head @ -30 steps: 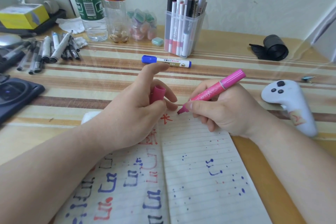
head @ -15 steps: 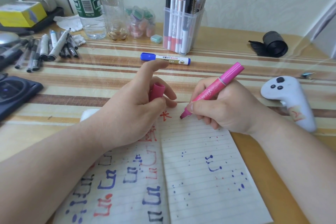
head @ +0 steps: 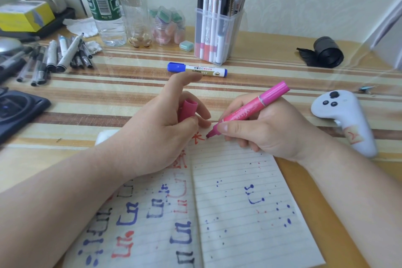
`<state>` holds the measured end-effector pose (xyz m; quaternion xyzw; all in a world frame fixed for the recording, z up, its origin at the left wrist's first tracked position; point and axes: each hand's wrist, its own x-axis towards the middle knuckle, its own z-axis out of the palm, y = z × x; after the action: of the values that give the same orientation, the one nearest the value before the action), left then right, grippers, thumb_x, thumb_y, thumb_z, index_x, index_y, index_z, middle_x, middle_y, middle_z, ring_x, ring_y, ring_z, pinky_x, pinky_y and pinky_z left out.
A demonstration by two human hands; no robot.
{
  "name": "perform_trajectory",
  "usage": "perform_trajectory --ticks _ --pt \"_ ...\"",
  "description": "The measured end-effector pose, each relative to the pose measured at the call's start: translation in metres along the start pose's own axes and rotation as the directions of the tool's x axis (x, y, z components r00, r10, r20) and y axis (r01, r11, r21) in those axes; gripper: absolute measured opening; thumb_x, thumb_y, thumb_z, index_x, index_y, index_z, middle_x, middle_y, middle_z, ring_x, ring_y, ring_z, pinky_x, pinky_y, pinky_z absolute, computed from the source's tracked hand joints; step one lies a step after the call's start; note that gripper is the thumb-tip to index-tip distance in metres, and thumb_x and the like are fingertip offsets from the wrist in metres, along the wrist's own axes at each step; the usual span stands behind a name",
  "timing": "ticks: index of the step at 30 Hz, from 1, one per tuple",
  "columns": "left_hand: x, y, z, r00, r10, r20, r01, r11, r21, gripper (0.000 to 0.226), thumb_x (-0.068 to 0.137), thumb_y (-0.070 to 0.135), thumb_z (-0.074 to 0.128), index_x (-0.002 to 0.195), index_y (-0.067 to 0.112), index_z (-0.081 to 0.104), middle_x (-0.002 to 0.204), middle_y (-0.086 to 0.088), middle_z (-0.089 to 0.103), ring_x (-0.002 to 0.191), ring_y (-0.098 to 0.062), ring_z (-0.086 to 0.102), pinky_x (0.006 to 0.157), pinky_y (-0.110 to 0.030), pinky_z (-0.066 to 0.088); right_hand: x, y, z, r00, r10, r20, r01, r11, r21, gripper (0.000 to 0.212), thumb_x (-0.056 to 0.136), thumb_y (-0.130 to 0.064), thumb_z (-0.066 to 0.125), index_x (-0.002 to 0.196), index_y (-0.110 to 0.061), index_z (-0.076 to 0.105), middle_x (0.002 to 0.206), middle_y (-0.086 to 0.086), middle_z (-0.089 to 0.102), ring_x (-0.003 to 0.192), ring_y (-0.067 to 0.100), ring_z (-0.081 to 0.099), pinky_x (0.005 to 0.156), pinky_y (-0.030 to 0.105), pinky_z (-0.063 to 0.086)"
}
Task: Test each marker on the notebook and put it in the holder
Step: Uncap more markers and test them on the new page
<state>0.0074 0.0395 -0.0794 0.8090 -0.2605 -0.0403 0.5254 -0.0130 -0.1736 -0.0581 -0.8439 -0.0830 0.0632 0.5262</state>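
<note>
Pink marker [head: 250, 111] sits in your right hand [head: 272, 132], pinched low on the barrel in a writing grip; that hand is closed round it with nothing spare. The chisel tip is on or just above the top of the notebook [head: 239, 213] page, just off your right fingertips and beside a small red mark; actual contact I cannot confirm. The long axis runs on a slant: tip down and toward your left hand [head: 156, 135], tail end up and away over your right knuckles. The left hand is curled round the pink cap [head: 188, 110], open mouth up, index finger lifted straight; the hand rests on the notebook's left page.

Handling, by judgement: light, stiff plastic barrel, smooth and probably a little slick; the felt tip is the one soft part, so press gently. Hold low near the tip for control while writing; shift to mid-barrel for the carry. The cap should push on along the axis; line it up square or you ink your fingers.

Holder [head: 217, 35] stands on the bench [head: 130, 93] well beyond both hands, crowded with upright markers; expect a tight slot. Blue marker [head: 196, 69] lies crosswise just past your left index fingertip, between your hands and the holder.
</note>
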Motion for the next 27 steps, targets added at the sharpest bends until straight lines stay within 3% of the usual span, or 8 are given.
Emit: perform_trajectory --ticks 11,18,23,27 --pt "-0.0010 0.0006 0.0010 1.000 0.014 -0.009 -0.013 1.000 0.024 0.060 0.088 0.014 0.045 0.142 0.036 0.032 0.100 0.011 0.069 0.103 -0.011 0.073 0.093 -0.044 0.056 0.0041 0.0010 -0.0049 0.985 0.107 -0.136 -0.111 0.994 -0.019 0.012 0.081 -0.004 0.071 0.078 0.003 0.061 0.057 0.009 0.059 0.046 0.021 0.051 0.039 0.028 0.038" --pt "-0.0008 -0.0006 0.0011 1.000 0.009 -0.004 -0.009 0.999 0.041 0.059 0.088 0.015 0.046 0.139 0.041 0.032 0.100 0.012 0.069 0.104 -0.011 0.072 0.087 -0.038 0.055 0.0007 0.0036 -0.0050 0.994 0.047 -0.095 -0.039 0.995 0.089 0.011 0.085 -0.003 0.073 0.079 -0.001 0.064 0.059 0.009 0.061 0.040 0.013 0.049 0.038 0.023 0.037" --pt "-0.0006 -0.0007 0.0007 1.000 0.002 -0.002 -0.002 0.999 0.040 0.060 0.087 0.014 0.046 0.140 0.041 0.033 0.102 0.010 0.070 0.105 -0.013 0.071 0.086 -0.037 0.053 0.0000 0.0044 -0.0023 0.996 0.015 -0.086 -0.015 1.000 0.007 0.013 0.088 -0.007 0.074 0.080 -0.003 0.065 0.058 0.006 0.062 0.041 0.012 0.050 0.038 0.023 0.038" --pt "-0.0010 0.0004 0.0010 1.000 -0.003 -0.004 0.003 0.999 0.042 0.060 0.087 0.014 0.047 0.138 0.044 0.033 0.101 0.011 0.070 0.105 -0.013 0.071 0.086 -0.037 0.054 -0.0003 0.0037 -0.0038 0.996 0.012 -0.094 -0.013 1.000 -0.019 0.011 0.086 -0.008 0.074 0.080 -0.004 0.066 0.062 0.015 0.064 0.043 0.015 0.052 0.039 0.025 0.040"
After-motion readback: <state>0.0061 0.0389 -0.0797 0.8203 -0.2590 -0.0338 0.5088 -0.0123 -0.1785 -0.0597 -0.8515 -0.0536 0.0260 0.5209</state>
